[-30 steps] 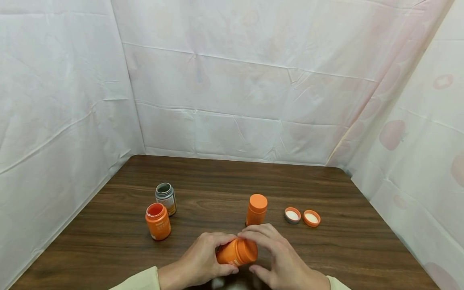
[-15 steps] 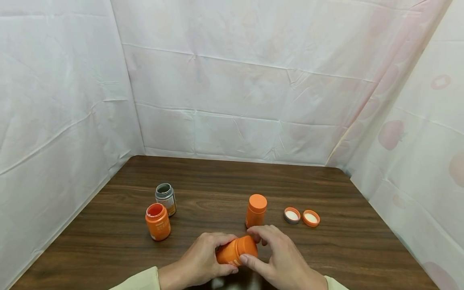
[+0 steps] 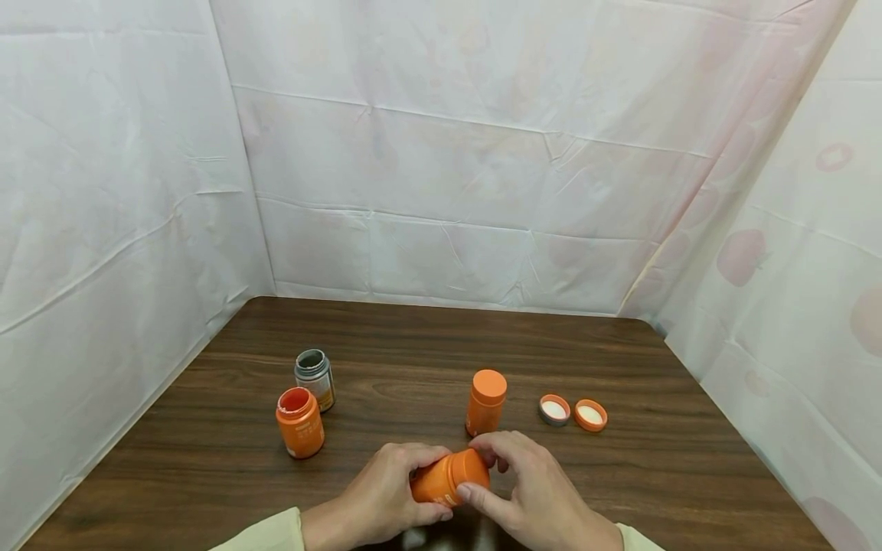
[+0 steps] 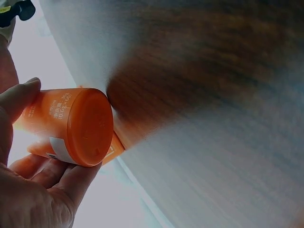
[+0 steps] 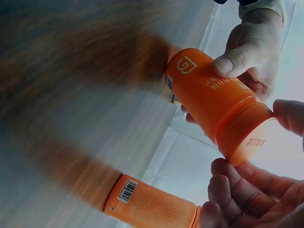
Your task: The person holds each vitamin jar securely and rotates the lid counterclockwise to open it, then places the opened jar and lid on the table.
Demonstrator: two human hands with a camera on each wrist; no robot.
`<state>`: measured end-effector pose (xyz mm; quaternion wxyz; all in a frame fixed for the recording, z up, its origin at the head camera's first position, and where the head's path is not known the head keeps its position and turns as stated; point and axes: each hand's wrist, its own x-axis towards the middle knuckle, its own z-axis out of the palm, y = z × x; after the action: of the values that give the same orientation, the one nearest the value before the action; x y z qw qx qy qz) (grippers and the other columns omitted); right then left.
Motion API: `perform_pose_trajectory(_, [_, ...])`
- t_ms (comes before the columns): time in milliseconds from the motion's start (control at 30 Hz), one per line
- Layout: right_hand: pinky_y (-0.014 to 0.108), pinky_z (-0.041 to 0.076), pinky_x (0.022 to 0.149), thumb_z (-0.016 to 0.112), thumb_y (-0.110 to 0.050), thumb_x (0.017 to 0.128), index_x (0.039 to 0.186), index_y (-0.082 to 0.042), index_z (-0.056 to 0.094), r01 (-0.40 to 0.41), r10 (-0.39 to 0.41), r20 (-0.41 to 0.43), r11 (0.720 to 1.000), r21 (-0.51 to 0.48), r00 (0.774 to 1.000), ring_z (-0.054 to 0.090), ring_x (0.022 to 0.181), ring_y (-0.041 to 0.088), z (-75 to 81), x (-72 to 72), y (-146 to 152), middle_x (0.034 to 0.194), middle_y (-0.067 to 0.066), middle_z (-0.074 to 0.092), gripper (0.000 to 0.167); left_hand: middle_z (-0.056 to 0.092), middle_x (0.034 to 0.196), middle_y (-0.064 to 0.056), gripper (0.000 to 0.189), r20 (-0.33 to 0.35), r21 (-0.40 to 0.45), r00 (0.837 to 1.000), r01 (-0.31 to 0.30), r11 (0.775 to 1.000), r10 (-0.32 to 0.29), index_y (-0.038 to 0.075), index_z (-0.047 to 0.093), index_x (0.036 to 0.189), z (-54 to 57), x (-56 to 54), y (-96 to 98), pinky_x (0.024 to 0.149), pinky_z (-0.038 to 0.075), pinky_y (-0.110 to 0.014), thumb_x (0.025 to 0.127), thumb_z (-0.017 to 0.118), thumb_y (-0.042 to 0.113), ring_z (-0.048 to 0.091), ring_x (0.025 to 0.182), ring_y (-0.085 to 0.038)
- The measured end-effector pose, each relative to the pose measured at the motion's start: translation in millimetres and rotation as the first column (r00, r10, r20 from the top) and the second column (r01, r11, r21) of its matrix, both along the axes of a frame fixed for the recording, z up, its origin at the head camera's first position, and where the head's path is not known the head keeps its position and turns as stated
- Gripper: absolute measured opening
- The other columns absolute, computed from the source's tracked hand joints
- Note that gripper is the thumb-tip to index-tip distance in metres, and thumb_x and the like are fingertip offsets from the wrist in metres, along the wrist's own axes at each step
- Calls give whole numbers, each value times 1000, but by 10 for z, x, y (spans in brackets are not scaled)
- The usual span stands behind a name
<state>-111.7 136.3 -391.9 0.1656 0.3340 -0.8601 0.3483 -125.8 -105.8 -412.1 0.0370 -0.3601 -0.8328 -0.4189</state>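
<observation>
well, the left hand (image 3: pixel 387 484) wraps round the tipped orange bottle (image 3: pixel 435 482), maybe to keep it steady, while the right hand (image 3: pixel 534 484) pinches its lid (image 3: pixel 472 467).

A dark brown table (image 3: pixel 400 344) with streaked wood grain and rounded far corners forms the supporting surface. Toward its left side, both upright and uncapped, stand a grey bottle (image 3: pixel 315 381) with a threaded neck and printed label and, just in front of it and slightly farther left, an orange bottle (image 3: pixel 301 430) with a red interior and pale lettering. Right of the middle stands a capped bottle (image 3: pixel 485 407), upright and wholly orange on top; farther right, a grey lid (image 3: pixel 554 412) and an orange lid (image 3: pixel 591 416) lie side by side, white insides up.
</observation>
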Motion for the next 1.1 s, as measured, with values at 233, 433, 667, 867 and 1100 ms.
perform_pose_trajectory(233, [29, 54, 77, 80, -41, 90, 123, -26, 66, -59, 59, -8, 998, 1, 998, 56, 90, 2, 11, -11, 23, 108, -19, 62, 38, 69, 105, 15, 48, 15, -16, 1000, -10, 1000, 11, 25, 71, 118, -5, 0, -7, 73, 52, -20, 76, 93, 19, 60, 85, 1])
perform_pose_trajectory(433, [33, 56, 83, 84, -29, 87, 131, -27, 62, -139, 138, -40, 990, -11, 990, 60, 101, 7, 21, -33, 47, 117, -14, 63, 49, 69, 105, 15, 48, 12, -17, 1000, -10, 1000, 11, 25, 71, 118, -6, 1, -9, 74, 52, -20, 76, 93, 19, 60, 86, 1])
perform_pose_trajectory(667, [30, 52, 92, 87, -13, 82, 136, -20, 59, -232, 231, -132, 973, 6, 964, 59, 108, 13, 35, -69, 74, 124, -4, 63, 61, 70, 108, 14, 50, 10, -23, 1000, -12, 1000, 12, 24, 71, 120, -8, 3, -13, 75, 53, -20, 76, 93, 20, 61, 87, 1])
perform_pose_trajectory(867, [29, 49, 97, 87, -2, 72, 133, -18, 62, -247, 249, -155, 968, 34, 956, 57, 114, 15, 51, -77, 81, 128, -3, 61, 68, 69, 107, 15, 50, 5, -18, 1000, -8, 1000, 9, 25, 70, 121, -8, 3, -12, 75, 53, -20, 76, 93, 21, 61, 87, 2])
perform_pose_trajectory(1100, [27, 51, 94, 83, 10, 62, 129, -17, 65, -280, 280, -178, 960, 25, 943, 56, 114, 16, 57, -91, 77, 129, -2, 60, 74, 68, 102, 16, 48, -17, -13, 1000, -8, 1000, 8, 27, 70, 117, -5, 6, -8, 73, 52, -19, 75, 93, 21, 60, 84, 2])
